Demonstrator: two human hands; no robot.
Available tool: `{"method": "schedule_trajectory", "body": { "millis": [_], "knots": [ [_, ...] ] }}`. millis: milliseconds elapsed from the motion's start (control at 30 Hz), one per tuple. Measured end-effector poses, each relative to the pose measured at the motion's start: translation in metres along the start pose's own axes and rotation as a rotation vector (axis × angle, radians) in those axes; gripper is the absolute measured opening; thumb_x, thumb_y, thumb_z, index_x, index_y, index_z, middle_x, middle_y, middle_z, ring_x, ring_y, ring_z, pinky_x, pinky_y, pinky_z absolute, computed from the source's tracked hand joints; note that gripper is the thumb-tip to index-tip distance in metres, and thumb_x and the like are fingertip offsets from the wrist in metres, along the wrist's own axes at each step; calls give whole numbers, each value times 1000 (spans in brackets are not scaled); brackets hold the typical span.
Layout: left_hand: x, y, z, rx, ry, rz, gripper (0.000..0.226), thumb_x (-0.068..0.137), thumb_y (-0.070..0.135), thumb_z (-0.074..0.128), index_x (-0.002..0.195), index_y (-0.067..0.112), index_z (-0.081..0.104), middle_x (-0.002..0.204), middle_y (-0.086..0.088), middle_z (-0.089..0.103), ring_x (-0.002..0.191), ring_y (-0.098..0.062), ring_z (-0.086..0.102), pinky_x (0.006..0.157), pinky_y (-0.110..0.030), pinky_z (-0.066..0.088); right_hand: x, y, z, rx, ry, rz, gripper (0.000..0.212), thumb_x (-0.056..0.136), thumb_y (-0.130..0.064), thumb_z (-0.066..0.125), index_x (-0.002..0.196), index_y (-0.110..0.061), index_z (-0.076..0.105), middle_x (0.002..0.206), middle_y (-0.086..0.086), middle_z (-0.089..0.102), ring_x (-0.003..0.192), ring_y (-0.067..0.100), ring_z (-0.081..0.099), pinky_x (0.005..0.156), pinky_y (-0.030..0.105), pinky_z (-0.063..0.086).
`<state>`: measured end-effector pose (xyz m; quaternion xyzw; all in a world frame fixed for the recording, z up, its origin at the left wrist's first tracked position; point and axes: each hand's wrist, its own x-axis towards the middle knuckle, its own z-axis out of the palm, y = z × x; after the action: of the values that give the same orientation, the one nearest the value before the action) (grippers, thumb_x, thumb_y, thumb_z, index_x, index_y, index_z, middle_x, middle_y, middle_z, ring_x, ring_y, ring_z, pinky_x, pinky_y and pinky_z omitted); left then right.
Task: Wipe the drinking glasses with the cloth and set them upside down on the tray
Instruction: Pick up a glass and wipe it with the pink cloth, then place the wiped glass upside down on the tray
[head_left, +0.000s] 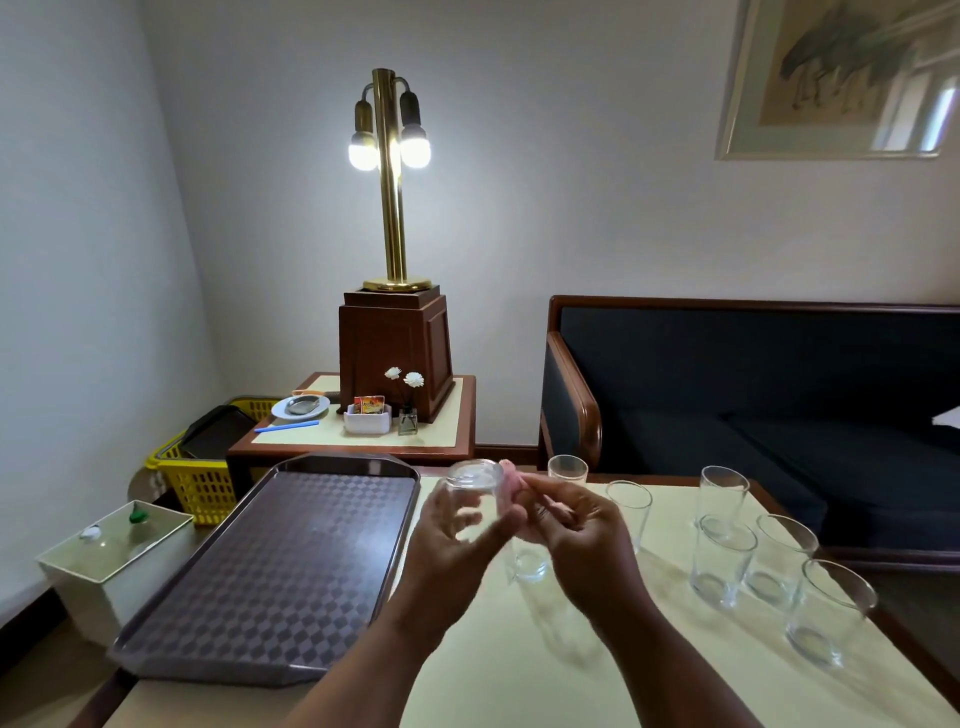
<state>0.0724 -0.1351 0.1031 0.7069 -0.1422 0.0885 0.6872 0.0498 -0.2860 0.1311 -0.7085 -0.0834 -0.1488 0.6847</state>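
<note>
Nearest you, at the lower right of the frame, the standing glasses (831, 613) crowd the edge of the pale, smooth table (519, 675) — thin clear walls, thick bases, straight sides, some of them close enough to touch. A swing of your right elbow could, I judge, knock one over or off the edge. At mid-frame your left hand (457, 525) curls round the held glass (475, 493), up in the air above the table, its thick base seemingly turned up and away. Your right hand (576, 535) pinches the pink cloth (511, 480) against it; little of the soft cloth shows. Slick glass may slip from a bare grip if you twist hard, and a lone glass (530, 564) stands right beneath. Left of your hands lies the dark tray (270, 561), checkered, raised rim, cut corners, no glass on it yet — it seems to overhang the table, so weight set near its outer side might tip it
</note>
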Motion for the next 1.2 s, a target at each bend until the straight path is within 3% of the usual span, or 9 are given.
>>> {"method": "schedule_trajectory", "body": {
  "millis": [100, 233, 367, 433, 600, 700, 900, 1100, 1200],
  "knots": [
    [1, 7, 3, -182, 67, -30, 48, 77, 56, 67, 116, 29, 59, 105, 15, 71, 107, -8, 65, 79, -19, 51, 1, 7, 4, -34, -44, 59, 21, 94, -13, 64, 107, -25, 76, 99, -11, 76, 96, 5, 71, 75, 18, 56],
    [3, 9, -8, -193, 186, -39, 81, 56, 90, 60, 111, 31, 56, 94, 19, 69, 95, -3, 66, 76, -20, 54, 2, 11, 2, -58, -93, 156, 16, 91, -14, 69, 101, -20, 78, 96, -4, 77, 92, 12, 73, 74, 23, 59],
    [3, 6, -6, -192, 209, -48, 58, 75, 78, 50, 109, 31, 54, 109, 4, 61, 101, -11, 59, 81, -29, 49, -1, 9, 7, 86, -66, 276, 15, 88, -18, 72, 103, -16, 74, 95, 8, 77, 85, 23, 75, 77, 40, 62],
    [5, 3, -6, -184, 228, -60, 54, 79, 75, 51, 104, 28, 55, 97, 3, 59, 86, -10, 55, 74, -28, 47, 0, 10, 7, 78, -55, 319, 17, 88, -21, 72, 103, -15, 72, 95, 10, 76, 81, 23, 76, 74, 41, 62],
    [25, -25, -25, -17, 264, -62, 83, 69, 85, 60, 108, 13, 55, 88, -20, 52, 69, -25, 44, 56, -22, 39, 6, 31, 5, -413, -43, 79, 10, 85, -35, 74, 88, -26, 73, 78, -12, 73, 75, -3, 70, 66, 21, 59],
    [30, -46, -40, 8, 281, -153, 77, 62, 79, 74, 112, 23, 56, 89, -9, 56, 73, -20, 49, 51, -22, 39, 9, 55, 7, -633, -67, 48, 9, 87, -36, 72, 85, -28, 68, 72, -18, 67, 73, -6, 67, 70, 21, 57],
    [42, -80, -62, 153, 304, -213, 68, 64, 53, 86, 115, 21, 56, 103, -2, 65, 93, -19, 64, 79, -32, 53, 17, 109, 21, -849, -204, 28, 23, 89, -52, 64, 86, -29, 62, 89, -11, 63, 82, 6, 62, 74, 29, 53],
    [81, -120, -89, 323, 336, -200, 85, 60, 54, 88, 130, 23, 53, 117, 2, 61, 108, -17, 55, 89, -30, 46, 31, 135, 38, -988, -273, -64, 27, 95, -55, 53, 94, -29, 59, 91, -11, 56, 82, 11, 55, 68, 30, 49],
    [110, -140, -100, 395, 395, -214, 74, 64, 50, 88, 124, 22, 54, 116, 0, 61, 110, -21, 56, 92, -36, 49, 39, 145, 41, -966, -275, -73, 26, 96, -54, 51, 92, -29, 57, 91, -10, 55, 80, 10, 55, 67, 29, 48]
  ]
}}
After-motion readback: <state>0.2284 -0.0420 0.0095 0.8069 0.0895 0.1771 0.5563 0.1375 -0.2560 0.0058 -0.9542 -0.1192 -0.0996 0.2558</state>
